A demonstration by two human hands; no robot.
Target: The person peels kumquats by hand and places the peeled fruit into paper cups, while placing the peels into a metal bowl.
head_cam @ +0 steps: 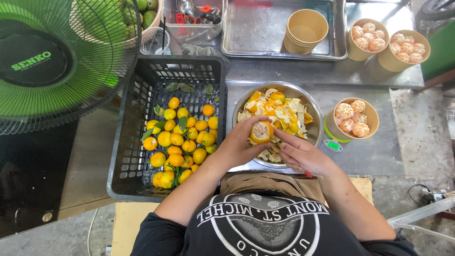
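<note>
The left hand [241,142] is gripping a half-peeled tangerine [261,132] over the steel bowl [310,106]; the right hand's [301,154] fingers are pinching its peel, and squeezing too hard is risking crushed segments.

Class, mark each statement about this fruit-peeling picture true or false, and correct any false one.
1. The left hand holds a partly peeled mandarin. True.
2. The steel bowl holds peels. True.
3. The black crate is empty. False: it holds unpeeled mandarins and leaves.
4. The paper cup on the scale holds peeled fruit. True.
5. The right hand rests inside the crate. False: it is at the bowl, touching the mandarin.
</note>
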